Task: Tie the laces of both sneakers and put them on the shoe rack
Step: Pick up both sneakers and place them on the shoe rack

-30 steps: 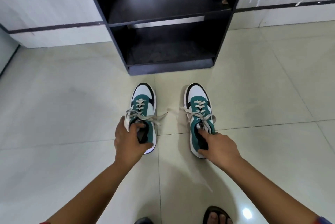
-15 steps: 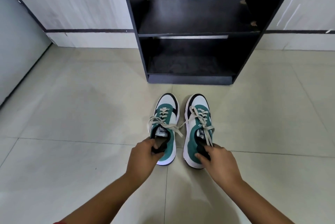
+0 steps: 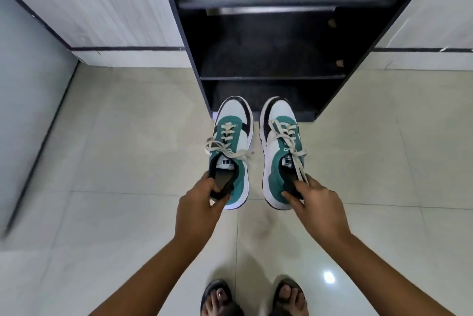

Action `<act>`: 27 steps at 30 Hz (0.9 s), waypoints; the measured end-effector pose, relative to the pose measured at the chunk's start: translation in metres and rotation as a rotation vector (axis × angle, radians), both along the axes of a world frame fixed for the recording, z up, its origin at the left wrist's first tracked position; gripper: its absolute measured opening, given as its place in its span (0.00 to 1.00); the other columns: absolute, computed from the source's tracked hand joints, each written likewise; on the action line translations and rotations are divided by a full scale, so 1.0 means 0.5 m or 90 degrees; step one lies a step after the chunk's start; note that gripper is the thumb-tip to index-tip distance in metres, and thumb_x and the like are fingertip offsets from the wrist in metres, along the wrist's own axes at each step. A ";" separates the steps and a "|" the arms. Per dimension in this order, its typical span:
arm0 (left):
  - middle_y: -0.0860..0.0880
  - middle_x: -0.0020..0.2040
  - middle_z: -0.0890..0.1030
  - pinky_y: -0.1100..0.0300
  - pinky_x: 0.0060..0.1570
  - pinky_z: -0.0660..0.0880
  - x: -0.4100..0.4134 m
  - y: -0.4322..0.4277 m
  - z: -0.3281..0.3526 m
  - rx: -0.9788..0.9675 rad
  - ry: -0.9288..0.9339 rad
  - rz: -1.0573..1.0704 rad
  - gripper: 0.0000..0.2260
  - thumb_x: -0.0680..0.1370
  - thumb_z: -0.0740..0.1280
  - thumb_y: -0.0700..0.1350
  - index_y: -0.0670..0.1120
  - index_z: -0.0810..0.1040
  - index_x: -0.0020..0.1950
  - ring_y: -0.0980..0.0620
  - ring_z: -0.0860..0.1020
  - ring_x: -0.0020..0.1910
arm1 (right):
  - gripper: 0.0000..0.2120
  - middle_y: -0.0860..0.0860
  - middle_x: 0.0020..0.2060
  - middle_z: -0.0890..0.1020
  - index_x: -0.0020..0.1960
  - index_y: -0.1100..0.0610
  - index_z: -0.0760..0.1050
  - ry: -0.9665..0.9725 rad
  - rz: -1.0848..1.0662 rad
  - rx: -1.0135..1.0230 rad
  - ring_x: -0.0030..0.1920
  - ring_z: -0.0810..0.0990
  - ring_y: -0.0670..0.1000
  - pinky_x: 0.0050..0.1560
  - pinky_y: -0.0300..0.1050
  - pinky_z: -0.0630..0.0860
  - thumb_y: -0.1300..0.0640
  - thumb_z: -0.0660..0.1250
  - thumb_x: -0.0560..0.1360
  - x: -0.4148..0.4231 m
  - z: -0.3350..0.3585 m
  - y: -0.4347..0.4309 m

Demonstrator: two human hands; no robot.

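Observation:
Two green, white and black sneakers with cream laces are held side by side in front of the black shoe rack [image 3: 194,59]. My left hand [image 3: 198,209] grips the heel collar of the left sneaker [image 3: 234,136], thumb inside the opening. My right hand [image 3: 318,207] pinches the heel collar of the right sneaker [image 3: 277,152]. Both toes point at the rack's lowest shelf [image 3: 256,93]. Each shoe's laces show a bow with loose ends trailing. Whether the soles touch the floor I cannot tell.
The rack stands against a pale wall [image 3: 102,3] and has several dark shelves. A grey panel [image 3: 28,90] runs along the left. Glossy beige floor tiles [image 3: 128,149] spread around. My two sandalled feet [image 3: 253,297] show at the bottom edge.
Both hands have carried the sneakers forward toward the rack, and the shoes now sit closer together. The view has moved in on the rack, and my feet have come into sight.

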State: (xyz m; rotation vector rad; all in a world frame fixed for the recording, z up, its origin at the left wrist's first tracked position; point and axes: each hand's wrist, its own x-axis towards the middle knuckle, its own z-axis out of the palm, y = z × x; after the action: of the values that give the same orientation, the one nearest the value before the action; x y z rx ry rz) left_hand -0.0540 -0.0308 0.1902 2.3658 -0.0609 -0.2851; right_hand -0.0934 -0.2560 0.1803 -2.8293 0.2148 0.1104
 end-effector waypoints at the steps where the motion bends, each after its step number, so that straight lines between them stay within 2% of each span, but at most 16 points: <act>1: 0.54 0.38 0.80 0.67 0.35 0.71 -0.001 0.002 0.044 -0.002 0.000 -0.005 0.08 0.69 0.72 0.41 0.46 0.73 0.39 0.56 0.77 0.38 | 0.10 0.55 0.37 0.83 0.45 0.56 0.78 -0.006 0.003 -0.007 0.23 0.77 0.59 0.24 0.39 0.66 0.54 0.75 0.67 0.001 0.045 0.004; 8: 0.54 0.44 0.80 0.56 0.35 0.76 0.038 0.015 0.358 -0.004 -0.046 -0.011 0.09 0.71 0.71 0.41 0.47 0.71 0.37 0.52 0.80 0.37 | 0.10 0.54 0.37 0.82 0.39 0.57 0.76 -0.006 0.011 -0.033 0.22 0.76 0.56 0.23 0.39 0.63 0.54 0.75 0.66 0.028 0.353 0.022; 11: 0.55 0.47 0.80 0.54 0.33 0.76 0.085 0.013 0.448 0.006 -0.090 -0.033 0.09 0.71 0.71 0.42 0.45 0.71 0.37 0.52 0.78 0.35 | 0.09 0.54 0.36 0.82 0.38 0.57 0.76 -0.011 0.007 -0.039 0.22 0.75 0.55 0.22 0.38 0.63 0.54 0.75 0.67 0.062 0.454 0.023; 13: 0.54 0.45 0.79 0.55 0.32 0.75 0.137 0.005 0.488 0.007 -0.117 -0.048 0.10 0.72 0.70 0.43 0.44 0.70 0.37 0.52 0.77 0.34 | 0.08 0.54 0.36 0.81 0.40 0.57 0.76 -0.018 0.003 -0.027 0.23 0.77 0.56 0.23 0.40 0.67 0.55 0.73 0.68 0.108 0.503 0.020; 16: 0.51 0.41 0.77 0.56 0.31 0.73 0.230 -0.017 0.512 0.013 -0.147 -0.056 0.11 0.73 0.68 0.46 0.44 0.68 0.37 0.49 0.76 0.34 | 0.07 0.57 0.39 0.81 0.45 0.57 0.76 -0.022 -0.004 -0.028 0.30 0.79 0.60 0.28 0.44 0.71 0.53 0.68 0.72 0.205 0.539 0.016; 22: 0.46 0.44 0.78 0.55 0.34 0.70 0.410 -0.052 0.486 0.090 -0.145 -0.044 0.08 0.74 0.67 0.45 0.44 0.71 0.41 0.43 0.76 0.36 | 0.12 0.59 0.48 0.79 0.53 0.57 0.74 -0.026 0.005 -0.048 0.43 0.80 0.63 0.35 0.48 0.70 0.50 0.61 0.77 0.407 0.532 0.017; 27: 0.43 0.47 0.79 0.53 0.36 0.71 0.487 -0.070 0.472 0.126 -0.135 -0.059 0.07 0.74 0.67 0.45 0.42 0.73 0.44 0.40 0.76 0.39 | 0.12 0.58 0.50 0.78 0.54 0.57 0.72 -0.021 0.014 -0.069 0.44 0.80 0.62 0.36 0.46 0.67 0.50 0.58 0.78 0.494 0.519 0.024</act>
State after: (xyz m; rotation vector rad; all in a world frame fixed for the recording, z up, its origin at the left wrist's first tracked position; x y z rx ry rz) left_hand 0.1898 -0.0659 0.4264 2.5872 -0.2547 -0.0872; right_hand 0.1537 -0.2440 0.4400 -2.9392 0.1890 0.0589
